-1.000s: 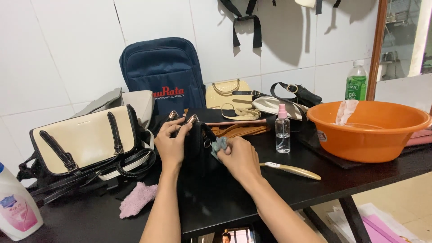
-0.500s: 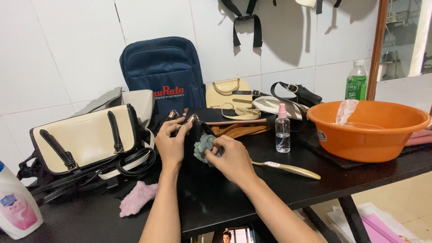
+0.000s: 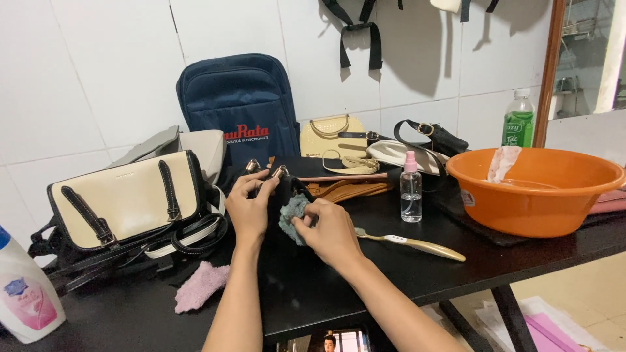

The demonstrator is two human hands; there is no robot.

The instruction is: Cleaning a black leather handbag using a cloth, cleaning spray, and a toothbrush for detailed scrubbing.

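A person's left hand (image 3: pixel 250 207) grips the upper edge of a black bag (image 3: pixel 282 195) standing near the middle of a black table (image 3: pixel 313 293), fingers curled over the top beside its two metal clasps (image 3: pixel 266 169). The right hand (image 3: pixel 332 229) is clenched around a grey-green cloth (image 3: pixel 291 214), pressing it flat against the bag's front face. The bag stands upright, its long axis running roughly vertical, top edge with the clasps pointing up and away toward the tiled wall, its front turned to the person.

Just right of the right hand lies a toothbrush (image 3: pixel 411 244) with a pale gold handle, its long axis running left to right, slanting down toward the table's near edge. Behind it stands a small clear spray bottle (image 3: pixel 410 189) with a pink cap. An orange basin (image 3: pixel 541 189) sits at the right, a green bottle (image 3: pixel 519 118) behind it. To the left rests a cream bag (image 3: pixel 124 199) with black straps, a pink cloth (image 3: pixel 201 285) lying in front of it and a white bottle (image 3: pixel 25 293) at the far left edge. A navy backpack (image 3: pixel 240 107) leans against the wall.
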